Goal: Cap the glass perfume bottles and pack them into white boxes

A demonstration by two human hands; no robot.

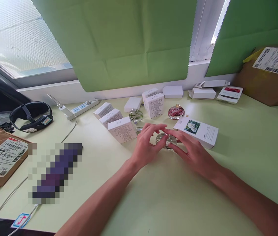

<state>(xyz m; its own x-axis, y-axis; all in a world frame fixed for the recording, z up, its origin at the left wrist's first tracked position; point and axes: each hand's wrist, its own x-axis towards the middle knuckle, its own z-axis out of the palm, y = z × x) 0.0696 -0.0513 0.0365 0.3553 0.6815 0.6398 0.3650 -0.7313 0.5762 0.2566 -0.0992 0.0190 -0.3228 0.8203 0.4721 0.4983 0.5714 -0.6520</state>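
We note the left hand (146, 146) and right hand (192, 151) loosely curled, fingertips closed around a small clear glass bottle (166, 141), round and squat, resting on the green counter (168, 196). Just beyond lie a flower-printed box (197, 130) and a pink bottle (176, 112).

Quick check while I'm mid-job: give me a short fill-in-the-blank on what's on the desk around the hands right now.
1. Both the left hand and the right hand touch a clear glass ____ on the table.
2. The box with a flower picture lies just beyond the ____ hand.
3. The round bottle with red contents stands to the right of a bottle tinted ____.
4. The power strip lies near the ____ headset.

Missing words: bottle; right; green; black
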